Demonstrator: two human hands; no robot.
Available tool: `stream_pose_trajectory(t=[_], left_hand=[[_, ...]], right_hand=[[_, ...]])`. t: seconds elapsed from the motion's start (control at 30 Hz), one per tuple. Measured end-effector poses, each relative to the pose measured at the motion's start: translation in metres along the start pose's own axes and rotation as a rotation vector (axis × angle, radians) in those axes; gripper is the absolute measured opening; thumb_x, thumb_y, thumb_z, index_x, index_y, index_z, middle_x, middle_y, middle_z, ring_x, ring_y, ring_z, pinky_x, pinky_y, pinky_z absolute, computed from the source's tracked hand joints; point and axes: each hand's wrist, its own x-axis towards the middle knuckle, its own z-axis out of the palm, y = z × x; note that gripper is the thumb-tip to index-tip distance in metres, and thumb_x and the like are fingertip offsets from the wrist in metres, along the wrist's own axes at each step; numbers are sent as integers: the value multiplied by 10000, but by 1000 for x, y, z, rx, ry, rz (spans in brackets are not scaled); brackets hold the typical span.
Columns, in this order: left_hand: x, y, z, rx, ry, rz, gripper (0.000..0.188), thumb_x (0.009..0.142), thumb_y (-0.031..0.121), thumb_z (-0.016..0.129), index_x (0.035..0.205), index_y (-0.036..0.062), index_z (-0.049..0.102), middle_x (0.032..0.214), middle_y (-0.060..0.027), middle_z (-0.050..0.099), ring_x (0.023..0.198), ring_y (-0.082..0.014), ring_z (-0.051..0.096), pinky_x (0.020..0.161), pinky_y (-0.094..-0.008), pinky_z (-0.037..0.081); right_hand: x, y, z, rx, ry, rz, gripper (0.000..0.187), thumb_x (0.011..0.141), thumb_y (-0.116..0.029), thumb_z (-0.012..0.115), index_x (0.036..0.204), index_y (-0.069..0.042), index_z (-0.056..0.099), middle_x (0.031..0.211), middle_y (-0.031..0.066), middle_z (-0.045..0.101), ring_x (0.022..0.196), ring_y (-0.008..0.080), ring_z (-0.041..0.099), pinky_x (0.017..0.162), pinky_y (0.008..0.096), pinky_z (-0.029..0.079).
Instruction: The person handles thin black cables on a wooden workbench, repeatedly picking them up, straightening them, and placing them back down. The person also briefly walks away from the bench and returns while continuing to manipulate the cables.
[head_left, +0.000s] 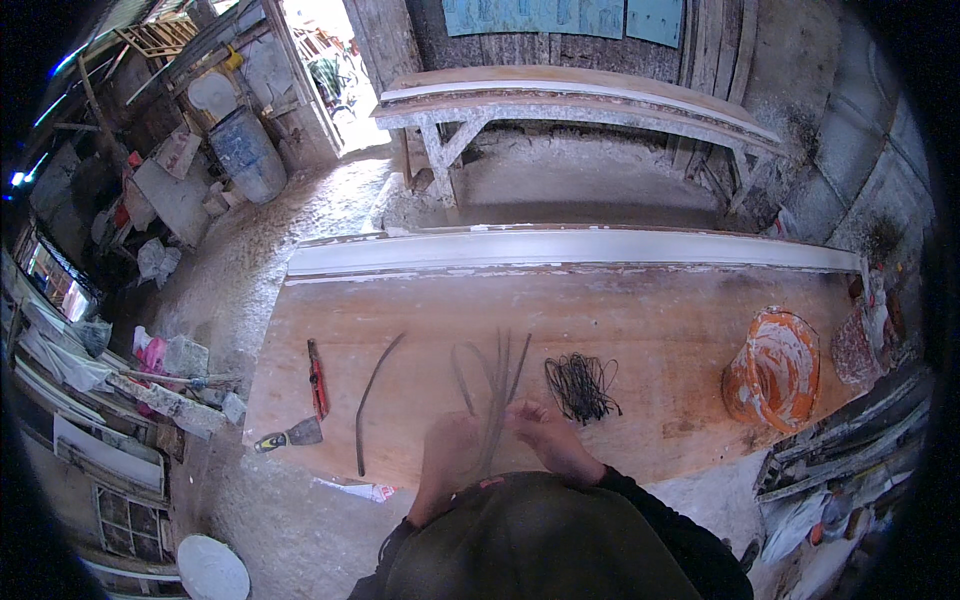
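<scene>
You are holding a bundle of thin dark rods [497, 385] at the near edge of the wooden workbench [640, 330], just in front of your body; the strands run up and away from you and fan apart at their far ends over the board. Your left hand [450, 450] is wrapped around the lower part of the bundle, fingers closed on it, and your right hand [545, 430] meets it from the other side, with its fingertips pinched on the same strands slightly higher up, so both hands sit touching or nearly touching each other. Just to the right of your right hand lies a tangled coil of black wire [580, 385], near the hand but apart from it. To the left of the bundle a single long curved rod [372, 400] lies loose on the board. Farther left is a red-handled tool [317, 378], and below it a putty knife [290, 436] near the bench's left corner. Well off to the right an orange bucket smeared with white [775, 368] lies tipped on the bench. Along the far edge of the bench runs a long white moulded strip [570, 248], and beyond that stands another pale workbench [580, 100]. A blue barrel [247, 152] stands far off on the left.
</scene>
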Motion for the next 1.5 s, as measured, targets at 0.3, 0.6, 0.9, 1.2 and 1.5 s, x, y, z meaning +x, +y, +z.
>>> stream_pose_trajectory(t=[0.3,0.6,0.9,1.2,1.5], left_hand=[[-7,24,23,205,70,-119,166,790,113,528,811,-40,588,721,-82,594,646,-117,538,579,-258,430],[-7,21,24,-1,84,-146,73,782,59,575,823,-2,572,698,-35,573,604,-93,519,548,-206,418],[-8,25,28,-39,83,-171,108,779,77,590,849,-3,570,769,-63,603,677,-119,574,628,-248,492],[-7,17,24,76,58,-127,69,763,30,587,820,-2,563,754,-65,593,667,-130,575,605,-243,498],[-10,35,28,-216,34,-306,70,783,26,554,851,16,542,754,-43,579,644,-122,578,590,-215,506]], right_hand=[[-3,-5,13,-164,-7,-69,113,756,-92,598,861,-50,603,830,13,597,771,82,520,701,234,394],[4,7,6,-298,-41,-148,113,768,-67,592,859,0,603,812,42,611,761,100,552,718,237,426],[4,5,2,-392,-26,-211,128,767,-95,610,860,-7,599,794,39,609,730,89,551,676,232,437],[0,-3,7,-587,14,-219,143,755,-143,636,814,-17,602,738,32,607,685,81,544,633,224,429],[0,1,2,-592,-115,-427,126,774,-76,588,892,-42,616,816,51,597,778,132,544,688,257,421]])
